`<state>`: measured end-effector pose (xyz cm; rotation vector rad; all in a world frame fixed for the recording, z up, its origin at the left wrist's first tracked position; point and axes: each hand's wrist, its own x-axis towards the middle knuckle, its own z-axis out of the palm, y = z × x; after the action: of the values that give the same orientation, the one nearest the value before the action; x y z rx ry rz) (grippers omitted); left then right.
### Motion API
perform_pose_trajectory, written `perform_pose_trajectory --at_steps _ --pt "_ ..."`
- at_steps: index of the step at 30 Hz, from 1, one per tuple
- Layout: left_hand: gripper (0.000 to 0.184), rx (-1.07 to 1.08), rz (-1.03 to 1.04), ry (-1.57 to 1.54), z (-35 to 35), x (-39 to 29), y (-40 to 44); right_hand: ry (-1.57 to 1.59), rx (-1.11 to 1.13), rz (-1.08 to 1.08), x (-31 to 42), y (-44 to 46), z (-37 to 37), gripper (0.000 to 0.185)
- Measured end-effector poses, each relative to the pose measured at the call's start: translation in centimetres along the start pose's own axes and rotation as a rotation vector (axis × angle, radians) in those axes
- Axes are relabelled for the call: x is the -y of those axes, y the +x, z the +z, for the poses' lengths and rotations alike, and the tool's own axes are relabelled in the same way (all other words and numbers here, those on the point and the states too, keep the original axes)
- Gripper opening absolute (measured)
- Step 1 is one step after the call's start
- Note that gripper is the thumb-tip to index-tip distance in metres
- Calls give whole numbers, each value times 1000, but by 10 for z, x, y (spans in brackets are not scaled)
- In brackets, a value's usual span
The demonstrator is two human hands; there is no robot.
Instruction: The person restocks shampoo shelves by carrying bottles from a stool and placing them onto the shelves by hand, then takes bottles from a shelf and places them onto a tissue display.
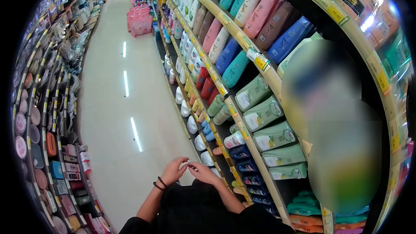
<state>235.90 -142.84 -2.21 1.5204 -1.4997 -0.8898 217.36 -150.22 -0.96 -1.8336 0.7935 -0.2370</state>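
Observation:
My left hand (174, 170), with a dark beaded bracelet (161, 183) on its wrist, is in front of my body at the bottom middle of the view. Close beside it is my right hand (202, 173), the fingertips of both meeting or nearly so. The fingers of each hand are curled in; anything between them is too small or hidden to make out. Just right of my hands stand the lower shelves, with white bottles (199, 142) nearest. Farther right are rows of light green bottles (274, 135) and dark blue bottles (247, 166).
A pale tiled floor (108, 104) runs ahead between two shelf rows. On the left, a rack (54, 117) holds boxes and round containers. Pink packages (139, 19) stand on the floor farther along, by the right shelves. Price-tagged shelf edges (242, 39) slope close on my right; part there is blurred.

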Motion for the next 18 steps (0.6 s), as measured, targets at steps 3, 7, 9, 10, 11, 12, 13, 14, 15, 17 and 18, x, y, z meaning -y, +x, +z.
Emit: perform_pose_trajectory --at_steps 3,7,9,10,11,12,13,14,15,17,18 --pt "31 38 152 2 -12 -28 45 59 -54 55 -3 14 -7 24" --pt "35 96 213 -122 -29 -95 106 214 -292 6 5 31 -32 22" --pt "39 106 285 -184 -27 -110 145 280 -444 -99 16 41 -52 22" --pt "42 100 350 -202 -22 -111 166 280 -493 -102 12 48 -61 21" --pt "45 91 412 -223 -17 -114 186 278 -536 -102 6 53 -69 21" --pt "50 95 403 -220 -13 -118 205 277 -579 -104 2 59 -78 20" --pt "55 99 396 -215 -10 -124 225 319 -594 -78 4 65 -90 20" --pt "59 104 389 -208 -7 -129 245 363 -609 -52 7 69 -100 19" --pt "65 69 440 -210 -3 -136 268 408 -627 -28 8 74 -109 18" --pt "76 5 522 -221 8 -142 307 455 -674 32 -15 85 -116 18" --pt "81 42 518 -217 12 -139 325 420 -685 -10 -12 87 -125 19"
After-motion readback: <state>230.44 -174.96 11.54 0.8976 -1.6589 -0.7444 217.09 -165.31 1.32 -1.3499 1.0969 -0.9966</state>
